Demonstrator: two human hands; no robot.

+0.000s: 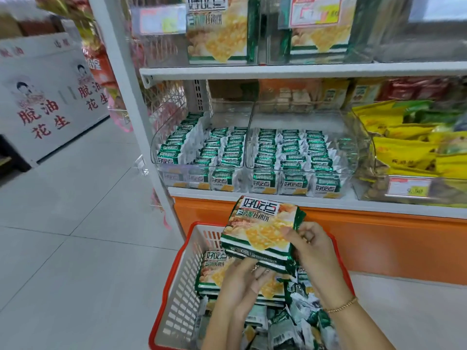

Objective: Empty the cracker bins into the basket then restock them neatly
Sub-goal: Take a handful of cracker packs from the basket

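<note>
I hold a small stack of large green-and-white cracker packs (260,223) over the red-rimmed white basket (182,281). My right hand (310,251) grips the stack's right edge. Under its lower left edge, my left hand (242,281) supports it with fingers spread beneath. More large packs (214,271) and several small cracker packets (298,322) lie loose in the basket. On the shelf above, two clear bins, the left bin (161,137) and the right bin (353,137), hold small green packets in tidy rows.
A clear bin of yellow snack bags (409,147) stands to the right. Large cracker packs stand in clear boxes (217,34) on the upper shelf. An orange base panel (379,238) runs below the shelf. A white chest (45,97) with red lettering sits at left beyond grey tile floor.
</note>
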